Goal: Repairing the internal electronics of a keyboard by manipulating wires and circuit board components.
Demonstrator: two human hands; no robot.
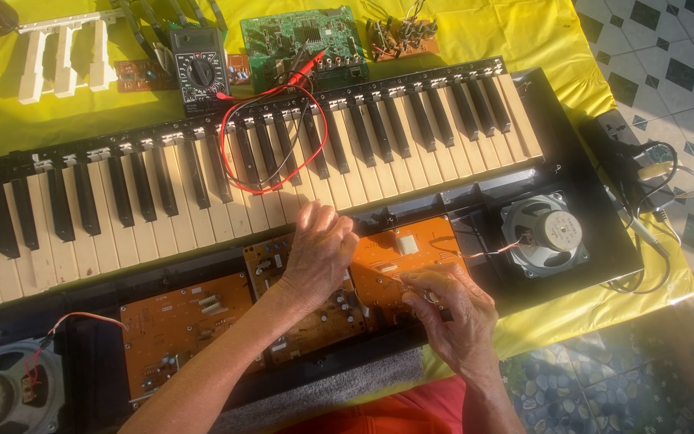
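While sunlight falls across the yellow cloth (524,32), a person bends over an opened electronic keyboard (283,169) whose lower casing lies bare. Their left hand (319,249) rests curled, fingers bunched loosely into a near fist, on the middle orange circuit board (315,317) just below the white keys; whether it pinches anything I cannot tell. Their right hand (453,309) sits on the right orange circuit board (411,249), fingers drawn together around something small and metallic at the board's lower edge, too hidden to name. A white square part (406,243) stands on that board, just above the right hand. A third orange board (178,329) lies to the left, well apart from both hands. At the right end of the casing a round speaker (544,233) sits face down, a thin red and white wire running from it toward the right board; another speaker (6,390) shows at the lower left corner. A red lead (238,181) loops across the keys from a black multimeter (199,72) with a round dial at the back of the table. Beside the meter lie a green circuit board (303,40), a small brown board (402,36) thick with parts, and a loose set of white keys (62,56).
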